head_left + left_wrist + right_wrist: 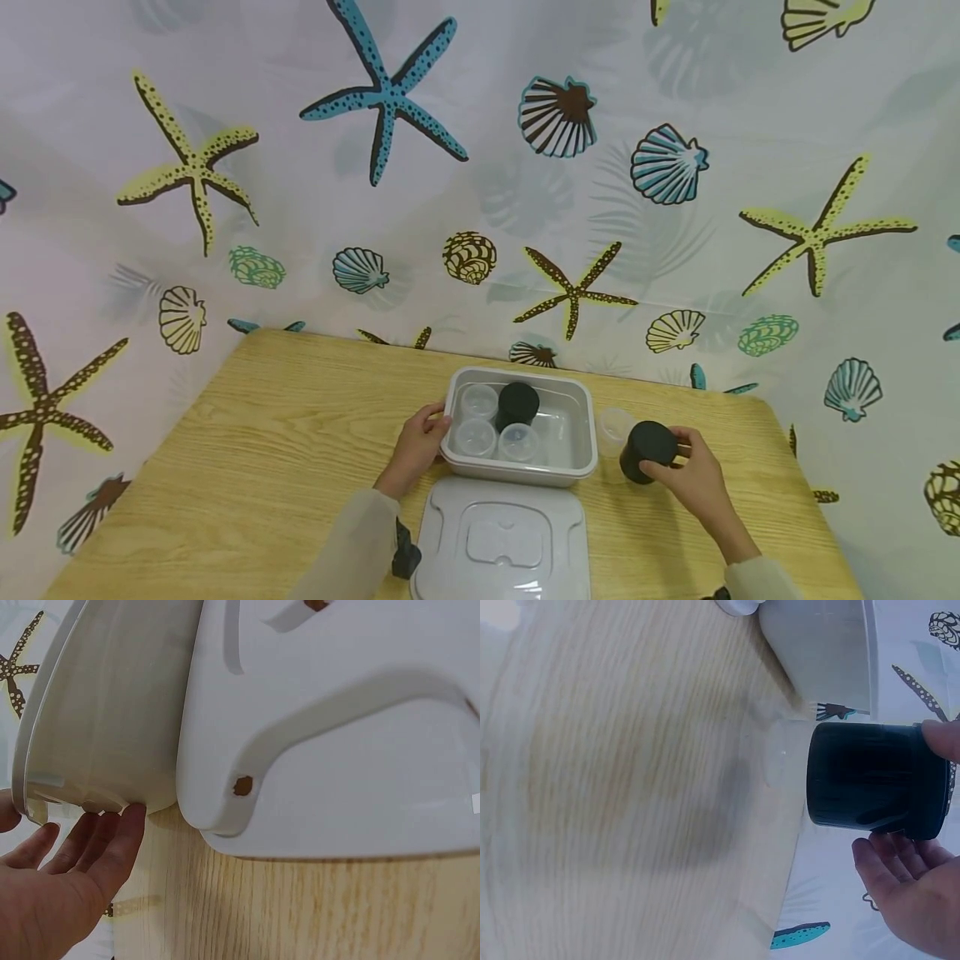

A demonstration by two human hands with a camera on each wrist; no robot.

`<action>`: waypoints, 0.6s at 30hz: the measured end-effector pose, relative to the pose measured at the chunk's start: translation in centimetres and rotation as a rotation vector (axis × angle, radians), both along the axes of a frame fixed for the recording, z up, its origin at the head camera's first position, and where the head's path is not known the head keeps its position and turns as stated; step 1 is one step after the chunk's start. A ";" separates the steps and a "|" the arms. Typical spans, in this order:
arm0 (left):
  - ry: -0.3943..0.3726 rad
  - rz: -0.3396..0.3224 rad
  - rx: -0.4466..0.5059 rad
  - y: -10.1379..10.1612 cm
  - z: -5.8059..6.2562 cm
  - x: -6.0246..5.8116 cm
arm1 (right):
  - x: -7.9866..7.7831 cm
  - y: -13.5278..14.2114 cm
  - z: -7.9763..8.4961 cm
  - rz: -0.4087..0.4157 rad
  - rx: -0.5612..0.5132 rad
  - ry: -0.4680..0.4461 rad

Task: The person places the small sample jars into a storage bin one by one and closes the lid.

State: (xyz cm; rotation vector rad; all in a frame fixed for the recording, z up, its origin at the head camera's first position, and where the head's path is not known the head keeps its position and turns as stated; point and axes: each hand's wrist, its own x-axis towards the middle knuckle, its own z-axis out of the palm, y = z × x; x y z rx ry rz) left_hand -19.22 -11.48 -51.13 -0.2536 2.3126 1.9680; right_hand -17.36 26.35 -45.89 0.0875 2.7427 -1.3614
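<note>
A black lidded jar (pixel 648 450) is in my right hand (pixel 693 479), gripped near its top between thumb and fingers. In the right wrist view the jar (pixel 874 780) is held up, with a shadow on the table below. A clear plastic cup (pixel 615 427) stands just left of it. My left hand (pixel 420 442) holds the left end of a white plastic bin (pixel 517 474); its fingertips (pixel 133 817) press the outer wall and its thumb is at the rim. Inside the bin are three clear cups (pixel 476 438) and another black jar (pixel 518 403).
A white lid (pixel 502 546) with a moulded recess lies flat directly in front of the bin. Everything stands on a wood-grain table (pixel 247 450). A curtain (pixel 480 192) printed with starfish and shells hangs behind the table and along its sides.
</note>
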 end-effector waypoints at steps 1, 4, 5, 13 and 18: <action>-0.001 -0.001 0.001 0.0 0.0 0.0 | 0.0 -0.1 0.1 0.004 0.000 0.005; -0.003 -0.002 0.000 0.0 0.0 0.0 | -0.1 -0.3 0.5 0.012 0.001 0.015; -0.003 -0.002 0.002 0.0 0.1 0.1 | -0.2 -0.4 0.6 0.015 0.000 0.017; 0.003 0.002 0.006 0.0 -0.2 -0.2 | -0.5 -1.1 1.4 0.034 0.014 0.047; -0.001 0.002 0.010 -0.1 -0.3 -0.2 | -0.8 -1.4 1.9 0.049 0.017 0.054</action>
